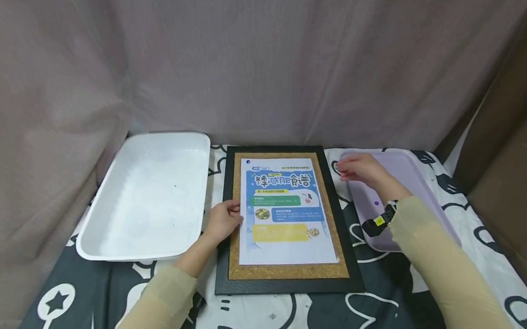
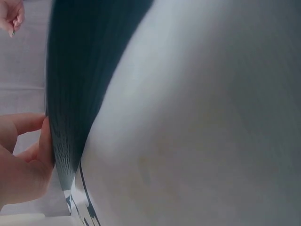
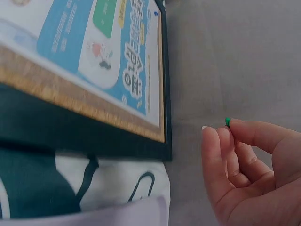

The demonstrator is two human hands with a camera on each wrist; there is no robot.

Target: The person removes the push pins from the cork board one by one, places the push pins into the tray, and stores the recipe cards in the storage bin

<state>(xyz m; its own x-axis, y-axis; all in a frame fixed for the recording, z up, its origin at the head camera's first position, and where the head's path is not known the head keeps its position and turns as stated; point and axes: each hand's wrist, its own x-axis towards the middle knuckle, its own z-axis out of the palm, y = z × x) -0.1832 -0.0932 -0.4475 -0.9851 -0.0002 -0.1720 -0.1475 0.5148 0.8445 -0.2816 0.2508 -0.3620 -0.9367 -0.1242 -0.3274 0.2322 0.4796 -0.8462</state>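
A poster [image 1: 289, 251] with Chinese text and food pictures lies on a cork board [image 1: 290, 271] in a black frame. A blue thumbtack [image 1: 247, 161] sits at the poster's upper left corner. My left hand [image 1: 223, 220] rests its fingertips on the board's left side, beside the poster's edge; the left wrist view shows its thumb and finger [image 2: 28, 123] against the far side of the black frame [image 2: 75, 94]. To the right of the board, my right hand [image 1: 361, 169] is raised over the purple tray. It pinches a small green thumbtack [image 3: 227, 121] between thumb and finger.
A large white tray [image 1: 139, 246] stands to the left of the board. At the right lies a shallow purple tray [image 1: 405, 173] with a small dark blue-purple piece [image 1: 376, 203] in it. Beneath is a patterned cloth [image 1: 270, 316]; a grey curtain [image 1: 259, 66] hangs behind.
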